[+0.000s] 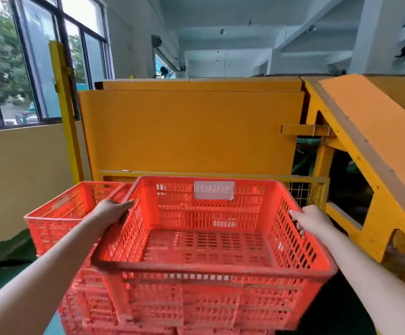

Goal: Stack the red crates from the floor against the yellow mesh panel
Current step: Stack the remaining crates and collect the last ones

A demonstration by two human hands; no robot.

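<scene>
The writing on the pale label (214,190) on the far wall of the red crate (220,269) is blurred and cannot be read. The fingertips of the left hand (110,211), by which the left rim is gripped, are partly hidden by that rim. Those of the right hand (313,220) are partly lost against the right wall. Both forearms are cut off at the lower corners. The crates underneath (87,310) are smeared by blur and cropped by the bottom edge, so they cannot be counted. Most of the yellow mesh panel (299,192) is covered by the red crate. Part of the crate on the left (58,213) is hidden by the left arm.
</scene>
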